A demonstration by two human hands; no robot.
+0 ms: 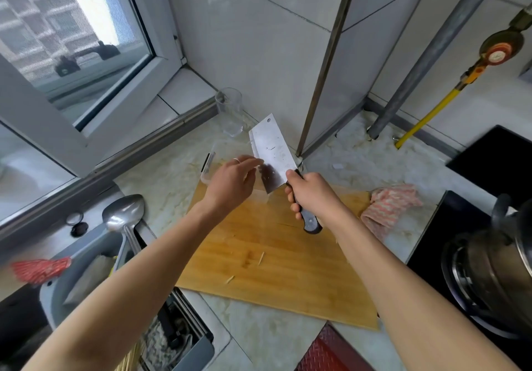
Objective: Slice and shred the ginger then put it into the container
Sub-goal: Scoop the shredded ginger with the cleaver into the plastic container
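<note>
My right hand grips the dark handle of a cleaver, whose broad blade tilts up and away over the far edge of the wooden cutting board. My left hand reaches to the blade's flat side, its fingers extended and touching the steel. Under and behind the left hand sits a clear plastic container, mostly hidden. A few small ginger shreds lie on the board near its front. I cannot see ginger on the blade.
An empty glass stands by the wall behind the container. A pink striped cloth lies right of the board. A pot sits on the black stove at right. The sink with a ladle is on the left.
</note>
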